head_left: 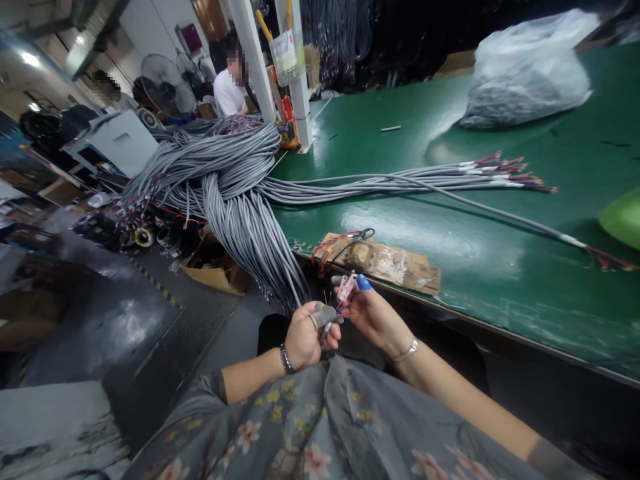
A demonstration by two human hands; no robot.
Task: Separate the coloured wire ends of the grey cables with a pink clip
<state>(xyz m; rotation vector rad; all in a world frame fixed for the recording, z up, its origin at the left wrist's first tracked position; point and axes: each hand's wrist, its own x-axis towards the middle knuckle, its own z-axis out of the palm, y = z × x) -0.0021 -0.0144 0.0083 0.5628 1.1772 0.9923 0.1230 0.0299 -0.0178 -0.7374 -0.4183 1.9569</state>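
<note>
My left hand (306,337) is closed around the end of a grey cable (326,315), with thin coloured wires sticking out of it. My right hand (373,313) is closed beside it, pinching a small pink connector piece (346,287); a blue cap covers one fingertip. Both hands are close together just below the near edge of the green table (450,220). A thick bundle of grey cables (235,193) hangs off the table's left end down toward my hands.
A worn cardboard pad (395,263) with red and black wires lies on the table edge. More grey cables with stripped coloured ends (495,175) stretch across the table. A filled plastic bag (530,73) sits far right. People and fans stand at the back left.
</note>
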